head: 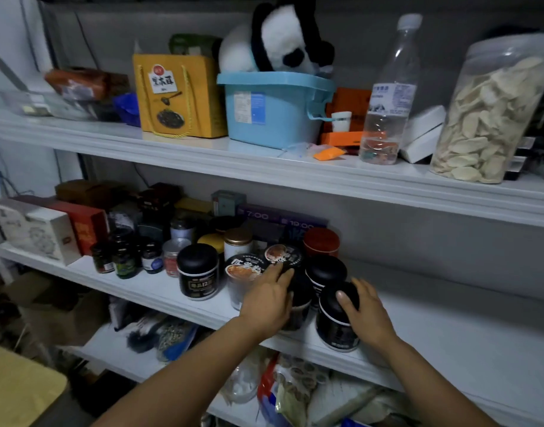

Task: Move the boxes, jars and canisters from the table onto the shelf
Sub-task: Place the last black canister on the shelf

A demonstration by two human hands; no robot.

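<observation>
Right hand curled over lid of black canister, thumb on its front. Canister upright on middle shelf, near front edge. Left hand with fingers fairly straight, laid over dark jar, tips touching printed lid behind. Small jars stand further left on same shelf.
</observation>
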